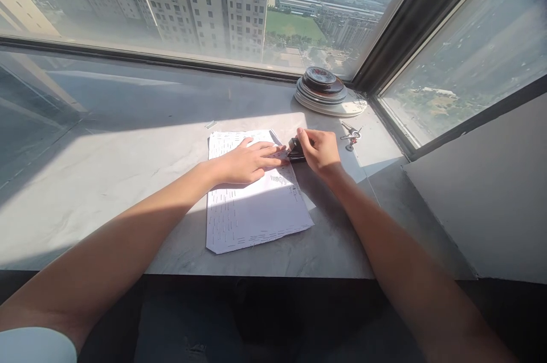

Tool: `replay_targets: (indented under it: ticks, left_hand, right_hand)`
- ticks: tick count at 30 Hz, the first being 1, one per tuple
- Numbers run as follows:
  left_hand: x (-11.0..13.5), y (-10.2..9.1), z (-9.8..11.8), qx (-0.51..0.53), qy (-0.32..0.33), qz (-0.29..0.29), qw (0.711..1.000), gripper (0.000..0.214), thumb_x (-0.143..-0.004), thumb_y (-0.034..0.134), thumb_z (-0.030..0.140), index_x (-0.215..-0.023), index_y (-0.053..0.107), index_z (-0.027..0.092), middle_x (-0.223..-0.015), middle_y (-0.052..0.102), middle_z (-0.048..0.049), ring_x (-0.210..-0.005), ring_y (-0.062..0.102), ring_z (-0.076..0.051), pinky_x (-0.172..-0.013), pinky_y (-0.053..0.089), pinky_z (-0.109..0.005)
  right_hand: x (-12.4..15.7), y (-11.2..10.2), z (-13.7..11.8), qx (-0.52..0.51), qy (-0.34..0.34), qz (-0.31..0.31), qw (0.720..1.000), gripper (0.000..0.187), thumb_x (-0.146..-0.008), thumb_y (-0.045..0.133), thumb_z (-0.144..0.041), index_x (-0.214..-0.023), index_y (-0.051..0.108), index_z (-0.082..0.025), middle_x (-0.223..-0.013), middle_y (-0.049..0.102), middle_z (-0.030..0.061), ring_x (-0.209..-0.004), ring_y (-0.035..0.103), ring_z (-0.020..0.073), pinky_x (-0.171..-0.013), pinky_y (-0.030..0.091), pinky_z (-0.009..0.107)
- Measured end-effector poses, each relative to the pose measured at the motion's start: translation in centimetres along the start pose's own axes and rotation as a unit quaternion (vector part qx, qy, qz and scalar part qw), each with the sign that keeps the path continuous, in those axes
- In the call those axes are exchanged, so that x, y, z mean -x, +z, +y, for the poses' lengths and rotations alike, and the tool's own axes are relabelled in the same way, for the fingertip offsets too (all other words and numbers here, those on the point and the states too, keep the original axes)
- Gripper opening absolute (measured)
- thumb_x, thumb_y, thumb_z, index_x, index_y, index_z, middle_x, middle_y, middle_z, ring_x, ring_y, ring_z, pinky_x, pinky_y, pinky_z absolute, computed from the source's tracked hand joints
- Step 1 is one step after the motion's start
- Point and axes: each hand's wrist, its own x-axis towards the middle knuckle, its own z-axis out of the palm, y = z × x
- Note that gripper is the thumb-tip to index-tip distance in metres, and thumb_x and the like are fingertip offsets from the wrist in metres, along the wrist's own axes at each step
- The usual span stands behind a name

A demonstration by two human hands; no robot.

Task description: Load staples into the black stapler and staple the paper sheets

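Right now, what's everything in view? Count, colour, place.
ledge: one, pale grey, centre
paper: one stack, white, on ledge
stapler: one, black, paper's right edge
dishes: one stack, white and dark, far corner
keys: one bunch, metallic, near dishes
scrap: count unclear, pale, beyond paper
windows: two, dark-framed, beyond and right
wall: one, white, right
buildings: many, beige, outside
field: one, green, outside
sleeve: one, white, lower left
arms: two, bare, lower corners
left hand: one, bare, on paper
right hand: one, bare, on stapler

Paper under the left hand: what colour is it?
The paper is white with dark marks; head view.
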Motion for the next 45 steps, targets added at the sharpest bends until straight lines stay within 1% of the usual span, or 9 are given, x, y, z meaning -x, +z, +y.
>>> replay_targets:
  ticks: [8,13,21,29,32,37,39,42,45]
  left_hand:
    - [-0.1,-0.1,0.5,-0.024,0.005,0.001,1.000,0.060,-0.102,0.045,0.018,-0.156,0.058,0.040,-0.172,0.046,-0.0032,-0.161,0.034,-0.032,-0.130,0.015,-0.064]
    - [-0.2,0.1,0.7,-0.030,0.020,0.022,0.999,0.063,-0.102,0.046,0.018,-0.158,0.055,0.045,-0.168,0.051,-0.0033,-0.158,0.038,-0.034,-0.128,0.017,-0.064]
    - [-0.5,0.6,0.5,-0.025,0.024,0.020,0.999,0.071,-0.099,0.046,0.013,-0.161,0.051,0.048,-0.162,0.056,-0.0059,-0.158,0.037,-0.035,-0.127,0.016,-0.067]
    - [-0.5,0.7,0.3,0.016,0.020,0.015,1.000,0.053,-0.098,0.049,0.015,-0.138,0.074,0.039,-0.172,0.046,-0.0035,-0.163,0.030,-0.036,-0.130,0.008,-0.072]
    - [-0.4,0.3,0.5,0.036,0.023,-0.013,0.999,0.048,-0.104,0.046,0.022,-0.139,0.074,0.040,-0.175,0.042,-0.0011,-0.168,0.020,-0.034,-0.132,0.000,-0.071]
    - [-0.4,-0.2,0.8,0.076,0.034,-0.038,0.996,0.046,-0.107,0.050,0.054,-0.151,0.061,0.050,-0.181,0.027,0.0083,-0.171,-0.005,-0.032,-0.133,-0.012,-0.068]
    - [-0.5,-0.2,0.8,0.083,0.028,-0.035,0.996,0.050,-0.107,0.050,0.060,-0.156,0.056,0.051,-0.182,0.022,0.0091,-0.171,-0.003,-0.031,-0.133,-0.012,-0.066]
    - [-0.5,-0.2,0.8,0.078,0.026,-0.037,0.996,0.048,-0.107,0.048,0.061,-0.151,0.062,0.048,-0.180,0.030,0.0056,-0.170,0.013,-0.033,-0.134,-0.012,-0.066]
    - [-0.5,-0.2,0.9,0.079,0.026,-0.032,0.996,0.044,-0.108,0.049,0.059,-0.144,0.069,0.043,-0.179,0.033,0.0014,-0.165,0.026,-0.036,-0.133,-0.009,-0.070]
  right_hand:
    - [-0.1,0.0,0.2,0.042,0.012,-0.035,0.998,0.073,-0.112,0.024,-0.072,-0.061,0.042,-0.022,-0.062,0.048,0.0031,-0.061,0.045,0.0176,-0.064,0.031,0.034]
    - [-0.2,-0.2,-0.6,0.096,-0.019,-0.069,0.993,0.075,-0.114,0.018,-0.067,-0.065,0.051,-0.021,-0.071,0.059,0.0052,-0.076,0.058,0.0213,-0.078,0.036,0.034]
    - [-0.1,0.1,-0.9,0.088,-0.018,-0.075,0.993,0.071,-0.116,0.019,-0.059,-0.074,0.062,-0.021,-0.078,0.068,0.0058,-0.080,0.063,0.0231,-0.081,0.037,0.036]
    - [0.2,0.2,-1.8,0.080,-0.004,-0.106,0.991,0.064,-0.116,0.024,-0.053,-0.074,0.062,-0.022,-0.081,0.068,0.0061,-0.079,0.062,0.0232,-0.074,0.037,0.035]
    - [0.2,0.2,-2.2,0.092,-0.015,-0.115,0.989,0.061,-0.116,0.024,-0.046,-0.078,0.064,-0.022,-0.086,0.069,0.0060,-0.083,0.063,0.0234,-0.083,0.037,0.037]
    - [0.5,0.3,-2.9,0.131,-0.044,-0.115,0.984,0.055,-0.116,0.028,-0.045,-0.087,0.069,-0.023,-0.092,0.072,0.0067,-0.095,0.061,0.0267,-0.091,0.035,0.042]
    - [0.7,0.5,-3.2,0.156,-0.055,-0.097,0.981,0.050,-0.116,0.031,-0.045,-0.098,0.073,-0.025,-0.104,0.074,0.0081,-0.104,0.059,0.0290,-0.093,0.035,0.044]
    - [0.9,0.9,-3.6,0.205,-0.080,-0.093,0.971,0.043,-0.114,0.033,-0.039,-0.113,0.075,-0.026,-0.118,0.073,0.0093,-0.113,0.056,0.0307,-0.096,0.034,0.047]
    - [1.0,1.3,-3.9,0.247,-0.101,-0.125,0.956,0.044,-0.114,0.032,-0.036,-0.111,0.075,-0.024,-0.118,0.073,0.0103,-0.112,0.055,0.0310,-0.097,0.033,0.049]
